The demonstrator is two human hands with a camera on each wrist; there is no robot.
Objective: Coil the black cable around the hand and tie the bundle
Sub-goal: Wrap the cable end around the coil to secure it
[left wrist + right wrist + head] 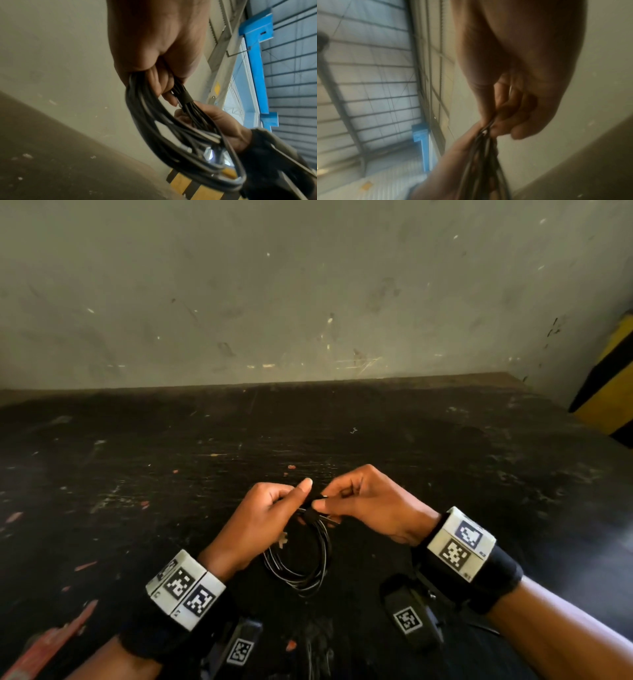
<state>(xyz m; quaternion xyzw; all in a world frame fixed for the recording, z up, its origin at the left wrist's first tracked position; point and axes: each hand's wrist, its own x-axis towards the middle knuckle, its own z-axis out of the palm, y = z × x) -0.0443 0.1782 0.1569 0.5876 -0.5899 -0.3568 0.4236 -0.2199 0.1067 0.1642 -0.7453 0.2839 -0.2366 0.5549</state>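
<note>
- The left hand (265, 513) has its fingers curled round the top of the black cable (301, 563), thumb lifted.
- The right hand (368, 501) pinches something small at the same spot; its wrist view is blurred, so what exactly it pinches I cannot tell.
- A dark strap (186, 96) goes round the strands just beside the left fingers (161, 83).
- The cable hangs as a round bundle between the wrists, above the dark table (137, 457).
- It looks light, thin and springy; the loops will probably spread if released, so hold close to the strap.
</note>
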